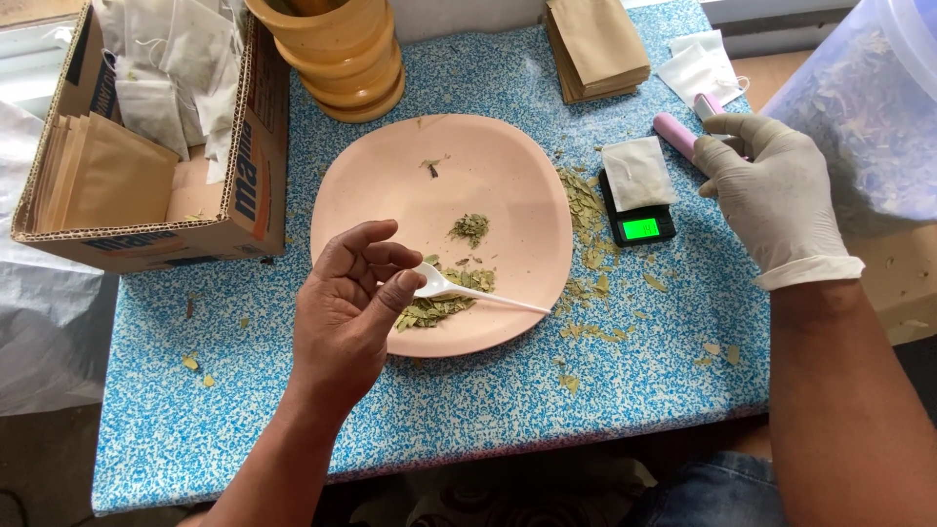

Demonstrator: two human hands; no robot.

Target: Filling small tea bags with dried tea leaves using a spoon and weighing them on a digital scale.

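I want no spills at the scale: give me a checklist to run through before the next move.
1. Left hand grips the white spoon: ok.
2. Spoon bowl lies among the dried leaves on the pink plate: ok.
3. Tea bag rests on the scale: ok.
4. Scale display lit: ok.
5. Gloved right hand on the pink tool; grip: cannot tell.
6. Table free of loose leaves: not ok.
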